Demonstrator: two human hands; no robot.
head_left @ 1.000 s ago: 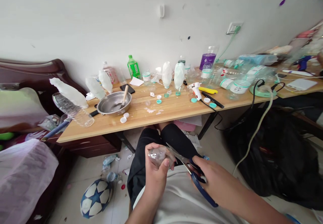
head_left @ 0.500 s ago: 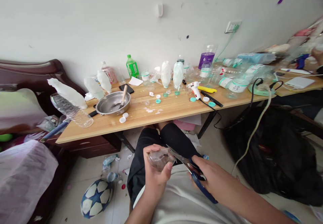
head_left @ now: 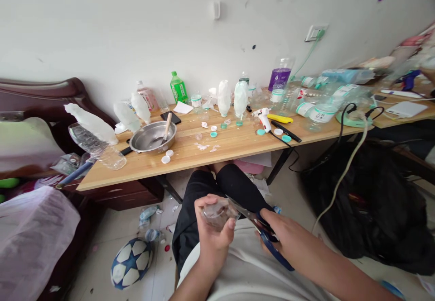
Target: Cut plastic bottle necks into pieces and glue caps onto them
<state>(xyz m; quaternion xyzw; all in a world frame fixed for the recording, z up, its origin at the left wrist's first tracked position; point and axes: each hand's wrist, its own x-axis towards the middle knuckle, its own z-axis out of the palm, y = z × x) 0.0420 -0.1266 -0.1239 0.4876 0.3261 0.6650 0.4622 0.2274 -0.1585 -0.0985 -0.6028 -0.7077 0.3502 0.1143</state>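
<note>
Over my lap, my left hand (head_left: 211, 228) is closed round a small clear plastic bottle piece (head_left: 217, 212). My right hand (head_left: 283, 237) grips blue-handled scissors (head_left: 261, 233). Their metal blades point left and reach the edge of the plastic piece. Both hands are below the near edge of the wooden table (head_left: 190, 158), above my black trousers and white shirt.
The table holds a steel pan with a brush (head_left: 152, 136), a green bottle (head_left: 178, 88), white-coated bottles (head_left: 239, 98), a glue gun (head_left: 263, 119), loose caps and clear bottles (head_left: 321, 108). A football (head_left: 131, 262) and scraps lie on the floor. A black bag (head_left: 374, 206) sits right.
My left hand has turned the plastic piece slightly and the scissors have moved a little along its edge. The view has shifted slightly.
</note>
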